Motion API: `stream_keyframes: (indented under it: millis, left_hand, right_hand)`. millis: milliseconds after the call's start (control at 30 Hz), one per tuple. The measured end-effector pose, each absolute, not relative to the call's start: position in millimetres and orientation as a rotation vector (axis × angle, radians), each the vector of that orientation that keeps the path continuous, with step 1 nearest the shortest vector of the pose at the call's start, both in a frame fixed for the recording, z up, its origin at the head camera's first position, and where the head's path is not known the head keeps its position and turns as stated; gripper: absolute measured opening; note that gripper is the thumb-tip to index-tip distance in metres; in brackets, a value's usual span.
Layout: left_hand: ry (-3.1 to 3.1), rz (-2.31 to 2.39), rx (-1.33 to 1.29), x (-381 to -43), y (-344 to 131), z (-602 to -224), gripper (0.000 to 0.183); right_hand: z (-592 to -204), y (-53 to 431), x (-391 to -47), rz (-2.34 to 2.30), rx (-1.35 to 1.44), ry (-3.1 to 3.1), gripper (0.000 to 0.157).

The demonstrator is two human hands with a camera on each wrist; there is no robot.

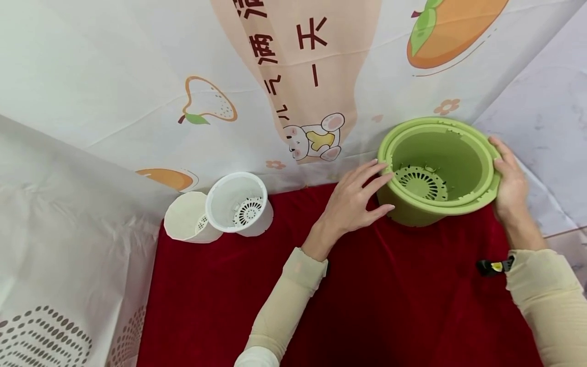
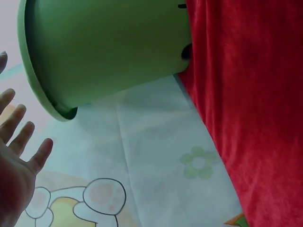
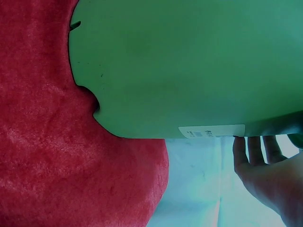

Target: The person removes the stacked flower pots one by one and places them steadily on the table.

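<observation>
Two Hands at Rim of Green Pot on Red Cloth

A person in cream sleeves (image 1: 293,295) works at a large green pot (image 1: 465,163) at the far right of a red cloth (image 1: 403,300), its mouth facing up and its base meeting the fabric. The right hand (image 1: 511,186) holds the pot by its right side, thumb at the rim and fingers tucked beneath it against the outer wall; the right wrist view shows the fingertips beside a white printed label (image 3: 211,131). The left hand (image 1: 355,196) reaches in from the other side, its fingers spread and straight, the tips at or just beside the left rim; whether they touch cannot be told. A second green rim sits within the outer one, and a slotted base (image 1: 419,183) shows at the bottom. Well apart at the far left, a white pot (image 1: 259,227) with a slotted bottom stands just beside a cream pot (image 1: 181,219), partly overlapping it in the head view. Behind them hangs a pale sheet (image 1: 147,127) printed with fruit, dark red characters and a cartoon animal (image 1: 314,137). A small black device (image 1: 495,266) shows at the right cuff.
</observation>
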State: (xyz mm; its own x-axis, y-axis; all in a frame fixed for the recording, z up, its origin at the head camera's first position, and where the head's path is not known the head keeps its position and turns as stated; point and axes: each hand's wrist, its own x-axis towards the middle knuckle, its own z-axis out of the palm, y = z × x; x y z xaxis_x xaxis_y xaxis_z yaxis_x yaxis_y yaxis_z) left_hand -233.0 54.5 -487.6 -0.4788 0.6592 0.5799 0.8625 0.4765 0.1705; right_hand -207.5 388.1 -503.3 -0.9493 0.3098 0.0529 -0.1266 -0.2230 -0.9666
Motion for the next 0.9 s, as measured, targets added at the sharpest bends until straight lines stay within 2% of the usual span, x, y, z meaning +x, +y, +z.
stream_keyframes:
  millis: [367,900]
  left_hand:
    - [-2.359,-0.510,-1.285,-232.8,67.8,-487.8,0.061]
    - [-2.343,-0.423,-1.371,-232.5,81.4,-489.7,0.058]
  right_hand:
    - [-502.2,388.7,-205.6,2.375,-0.168,-1.604,0.048]
    - [-502.8,386.3,-206.1,2.245,-0.146,-1.704,0.048]
